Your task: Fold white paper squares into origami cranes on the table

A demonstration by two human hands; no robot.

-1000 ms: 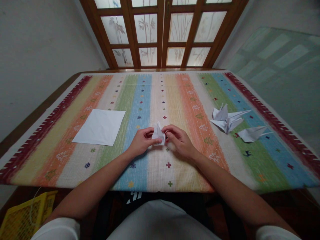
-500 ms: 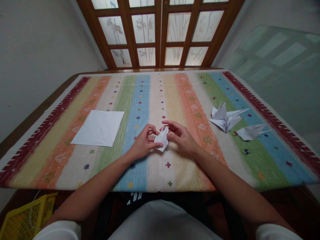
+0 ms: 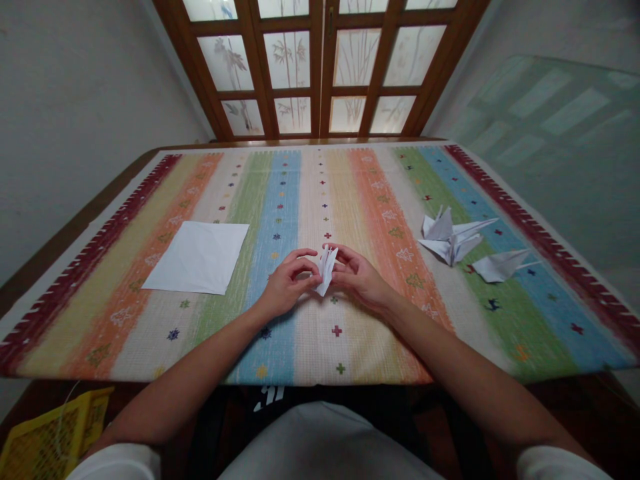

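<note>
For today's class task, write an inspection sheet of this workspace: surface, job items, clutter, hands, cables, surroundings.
Surface: striped, multicoloured woven cloth covering a table.
Job's things: folded white paper held upright between the hands.
Clutter: flat white paper square left of the hands; paper crane and smaller folded paper piece to the right.
Hands: left hand and right hand both grip the paper.
Cables: thin pale strand at the crate, type unclear.
Surroundings: glazed wooden doors ahead; yellow crate on the floor, lower left.
</note>
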